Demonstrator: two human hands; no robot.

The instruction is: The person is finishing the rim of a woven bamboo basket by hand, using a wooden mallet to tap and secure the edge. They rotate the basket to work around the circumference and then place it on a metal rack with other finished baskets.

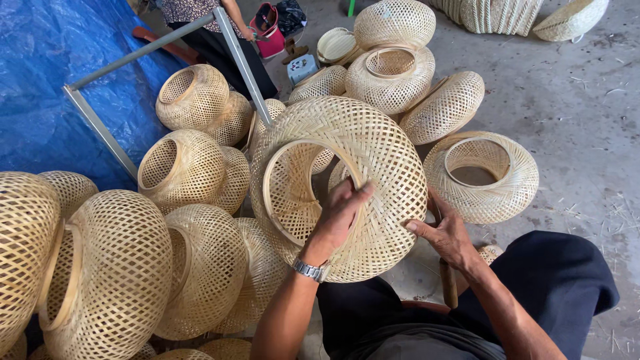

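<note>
One woven bamboo shade (360, 173), round and open at its ring, sits tipped on its side in front of the seated person, resting near the knees with the ring facing left. The left hand (337, 220), a metal watch (311, 269) at its wrist, lies over the ring's lower edge with the fingers (350, 193) curled about the rim, thumb on the outside, so it has a loose hold on the ring. The right hand (445, 235) is spread flat against the shade's lower right side, fingers half open, pressing rather than gripping.

The hold looks light, and the shade seems likely to roll or slip off the lap if either hand eases, since only the rim is held. Pressure from the flat right palm could dent or crack the thin strips of the weave. A wooden handle (449, 283) lies just under the right forearm, and could be knocked.

Other finished shades crowd close: a low wide one (481, 175) just to the right, a heap on the left (120, 267) touching the worked piece, more behind it (392, 77). A grey metal frame (107, 137) leans over a blue tarpaulin (60, 73), and another person (200, 27) stands beyond, near a red bag (268, 27). Little free floor is left for setting anything down.
</note>
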